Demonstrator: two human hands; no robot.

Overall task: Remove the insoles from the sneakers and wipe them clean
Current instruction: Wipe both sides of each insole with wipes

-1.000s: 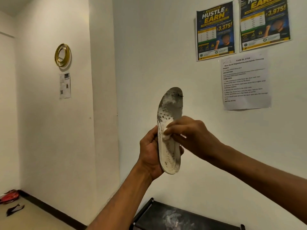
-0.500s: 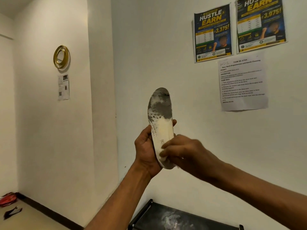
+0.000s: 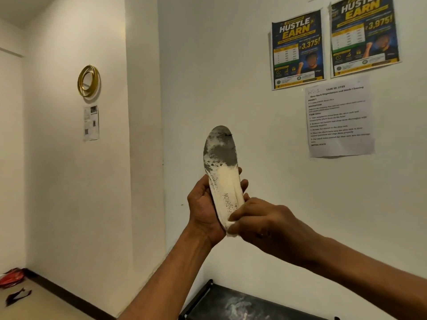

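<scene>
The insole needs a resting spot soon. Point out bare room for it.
Free: the dark rack top below the insole, bare but for a pale smudge; the floor between skirting and black scrap. Crowded: the floor's left edge, with a red item and that scrap.

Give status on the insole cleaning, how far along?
Done: one insole is out, held upright in the left hand. In hand: the right hand pinches a white cloth at its heel end. Left: grey grime covers the toe end; no second insole or sneaker in view.
</scene>
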